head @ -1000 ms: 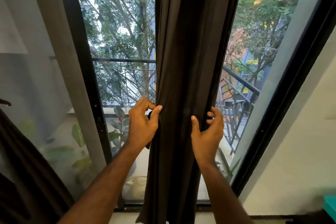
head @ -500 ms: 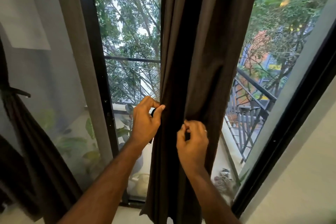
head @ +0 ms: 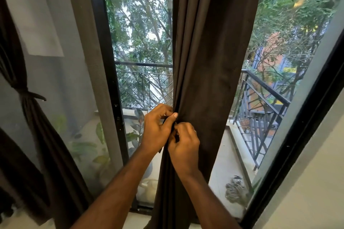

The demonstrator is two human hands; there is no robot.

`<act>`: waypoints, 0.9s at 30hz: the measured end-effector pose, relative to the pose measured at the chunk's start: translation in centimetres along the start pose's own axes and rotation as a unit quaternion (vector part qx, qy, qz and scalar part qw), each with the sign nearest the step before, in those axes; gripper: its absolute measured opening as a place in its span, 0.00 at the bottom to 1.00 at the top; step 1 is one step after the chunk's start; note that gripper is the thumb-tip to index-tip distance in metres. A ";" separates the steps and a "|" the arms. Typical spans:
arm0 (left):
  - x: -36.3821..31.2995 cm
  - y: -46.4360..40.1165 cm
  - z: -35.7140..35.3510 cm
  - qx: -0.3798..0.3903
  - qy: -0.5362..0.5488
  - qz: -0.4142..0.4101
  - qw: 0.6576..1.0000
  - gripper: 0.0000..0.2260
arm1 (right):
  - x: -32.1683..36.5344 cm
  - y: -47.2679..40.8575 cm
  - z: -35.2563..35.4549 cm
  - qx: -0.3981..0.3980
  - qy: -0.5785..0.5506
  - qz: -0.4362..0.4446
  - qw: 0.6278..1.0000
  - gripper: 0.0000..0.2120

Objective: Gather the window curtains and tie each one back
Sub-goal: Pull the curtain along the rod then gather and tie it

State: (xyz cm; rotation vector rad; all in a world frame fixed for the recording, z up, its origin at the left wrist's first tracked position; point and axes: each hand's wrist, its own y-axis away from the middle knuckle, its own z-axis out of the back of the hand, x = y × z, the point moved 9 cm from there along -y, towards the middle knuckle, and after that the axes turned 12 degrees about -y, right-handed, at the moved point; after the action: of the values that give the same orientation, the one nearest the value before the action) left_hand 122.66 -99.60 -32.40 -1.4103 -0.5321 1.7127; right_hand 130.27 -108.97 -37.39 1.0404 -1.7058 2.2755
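Note:
A dark brown curtain (head: 210, 61) hangs gathered in the middle of the window. My left hand (head: 156, 130) pinches its left edge together with a dark tie strap, thumb pressed on the fabric. Just below and to the right, my right hand (head: 184, 147) is closed on the dark strap (head: 176, 136), of which only a short piece shows between the two hands. The hands touch each other in front of the curtain. At the far left hangs a second dark curtain (head: 28, 113), bound at its waist by a knotted tie (head: 30, 95).
A black window frame post (head: 108, 80) stands left of my hands, and the slanted right frame (head: 305, 128) runs along the white wall (head: 316, 191). Behind the glass are a balcony railing (head: 264, 87), potted plants and trees.
My right hand has come left from the curtain's right edge to meet the left hand and closed on the strap. The view has shifted, bringing the tied left curtain into sight.

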 end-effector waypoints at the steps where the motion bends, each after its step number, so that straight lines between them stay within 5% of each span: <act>1: -0.1 0.1 0.0 0.004 0.008 0.001 1.000 0.08 | 0.1 0.0 -0.1 0.001 -0.003 -0.001 1.000 0.09; 12: 0.3 0.3 1.0 -0.010 -0.021 0.005 1.000 0.07 | 1.0 -0.2 -0.4 0.039 -0.041 0.015 0.998 0.05; 15: 1.1 0.3 1.4 -0.016 -0.019 0.009 1.000 0.08 | 1.3 -0.3 2.8 -0.024 -0.007 0.034 0.999 0.08; 19: 2.4 -0.1 1.3 -0.013 -0.016 0.024 0.999 0.08 | -0.5 -0.4 8.1 -0.178 0.038 -0.035 0.983 0.21; 23: 2.6 -0.5 0.7 -0.005 -0.021 0.012 1.000 0.10 | -3.4 -1.9 9.4 -0.162 -0.018 -0.088 0.983 0.33; 27: 3.0 -0.9 -0.1 -0.005 -0.021 0.013 1.000 0.08 | -6.7 -3.2 9.2 -0.151 -0.166 -0.183 0.957 0.24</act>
State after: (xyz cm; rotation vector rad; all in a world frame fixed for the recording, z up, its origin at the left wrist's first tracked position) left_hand 122.94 -96.64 -33.51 -1.3965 -0.5471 1.7663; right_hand 141.02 -113.88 -37.50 1.5721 -1.7196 1.6258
